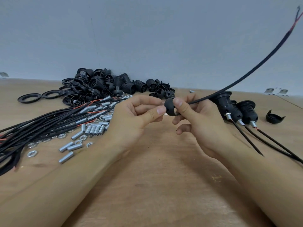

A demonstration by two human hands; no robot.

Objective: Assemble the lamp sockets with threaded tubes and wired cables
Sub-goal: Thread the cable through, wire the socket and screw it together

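Observation:
A black domed socket cap (169,106) is held above the table's middle between both hands. My left hand (139,115) pinches its left side with thumb and forefinger. My right hand (193,115) grips its right side and the black cable (246,76) that leaves the cap and arcs up to the right, ending in red and black wire tips (297,14). Whether a threaded tube sits in the cap is hidden by my fingers.
A heap of black socket parts and rings (98,86) lies at the back left. A bundle of black cables (41,125), threaded metal tubes (91,130) and nuts (32,153) spreads on the left. Three assembled sockets (237,110) and a loose cap (274,116) lie right.

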